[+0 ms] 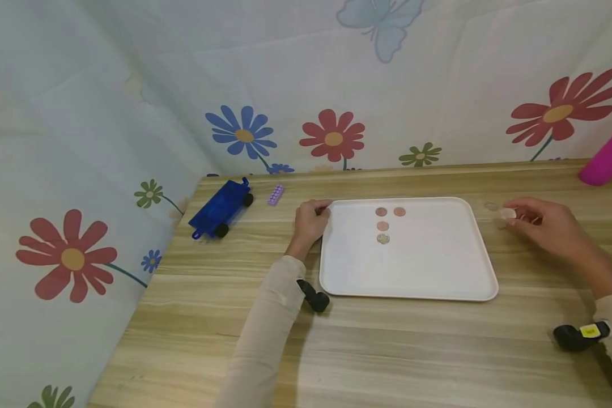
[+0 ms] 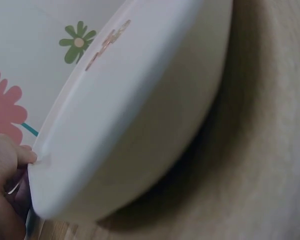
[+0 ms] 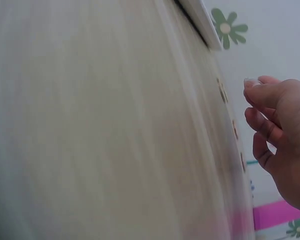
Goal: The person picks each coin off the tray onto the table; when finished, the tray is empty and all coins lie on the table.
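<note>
My left hand (image 1: 311, 222) grips the rim of a white tray (image 1: 408, 272) near its far left corner; in the left wrist view the thumb lies at the rim with fingers curled below it. On the tray lie three copper-coloured coins, one of them a copper coin (image 1: 399, 211) at the back, and below them a paler yellowish coin (image 1: 383, 239). Right of the tray, my right hand (image 1: 553, 226) pinches a bright whitish coin (image 1: 509, 213) between thumb and fingertips, above the table. Beside those fingertips a pale coin (image 1: 491, 206) rests on the wood.
A blue toy trailer (image 1: 221, 207) with black wheels and a purple building brick (image 1: 275, 195) stand at the back left of the wooden table (image 1: 387, 351). A pink bottle (image 1: 604, 161) is at the back right. Flowered cloth (image 1: 285, 68) hangs behind the table.
</note>
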{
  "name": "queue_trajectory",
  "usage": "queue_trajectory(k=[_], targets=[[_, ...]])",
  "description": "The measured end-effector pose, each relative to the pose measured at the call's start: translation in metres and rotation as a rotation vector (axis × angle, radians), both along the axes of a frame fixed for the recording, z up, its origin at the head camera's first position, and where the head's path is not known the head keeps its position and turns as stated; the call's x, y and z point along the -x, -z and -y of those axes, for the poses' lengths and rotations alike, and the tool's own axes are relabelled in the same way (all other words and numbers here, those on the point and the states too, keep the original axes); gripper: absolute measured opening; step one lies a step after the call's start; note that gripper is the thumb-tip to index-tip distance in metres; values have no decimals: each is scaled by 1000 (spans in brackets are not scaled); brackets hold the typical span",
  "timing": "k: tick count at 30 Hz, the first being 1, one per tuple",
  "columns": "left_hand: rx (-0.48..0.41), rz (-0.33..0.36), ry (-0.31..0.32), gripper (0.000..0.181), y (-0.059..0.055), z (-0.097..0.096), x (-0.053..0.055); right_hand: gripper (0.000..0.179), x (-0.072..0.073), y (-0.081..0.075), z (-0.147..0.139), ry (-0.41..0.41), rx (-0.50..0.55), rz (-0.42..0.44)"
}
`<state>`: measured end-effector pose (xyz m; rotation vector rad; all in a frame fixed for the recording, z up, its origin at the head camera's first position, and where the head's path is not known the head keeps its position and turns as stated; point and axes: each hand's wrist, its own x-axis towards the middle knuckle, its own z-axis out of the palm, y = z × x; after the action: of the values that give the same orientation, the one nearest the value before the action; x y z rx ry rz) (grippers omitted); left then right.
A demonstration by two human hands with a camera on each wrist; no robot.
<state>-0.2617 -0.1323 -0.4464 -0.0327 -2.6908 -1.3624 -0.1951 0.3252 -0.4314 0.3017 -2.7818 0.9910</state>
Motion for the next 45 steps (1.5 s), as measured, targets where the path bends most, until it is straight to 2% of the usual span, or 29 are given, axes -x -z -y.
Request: queue_trajectory(k=[4, 10, 16, 30, 38, 45], targets=[[-1, 5, 1, 26, 0, 0, 0, 36, -3, 6, -16, 21, -34, 8], [-6, 16, 6, 27, 0, 0, -1, 29, -3, 15, -30, 22, -64, 55], [-1, 22, -2, 27, 0, 0, -1, 26, 1, 19, -34, -7, -51, 36], [-1, 7, 8, 26, 3, 1, 0, 38, 4, 13, -36, 8, -40, 213], [-6, 1, 13, 27, 3, 0, 0, 38, 2, 13, -36, 4, -33, 204], [-4, 16, 10, 27, 2, 1, 0, 41, 5, 10, -33, 37, -89, 228]])
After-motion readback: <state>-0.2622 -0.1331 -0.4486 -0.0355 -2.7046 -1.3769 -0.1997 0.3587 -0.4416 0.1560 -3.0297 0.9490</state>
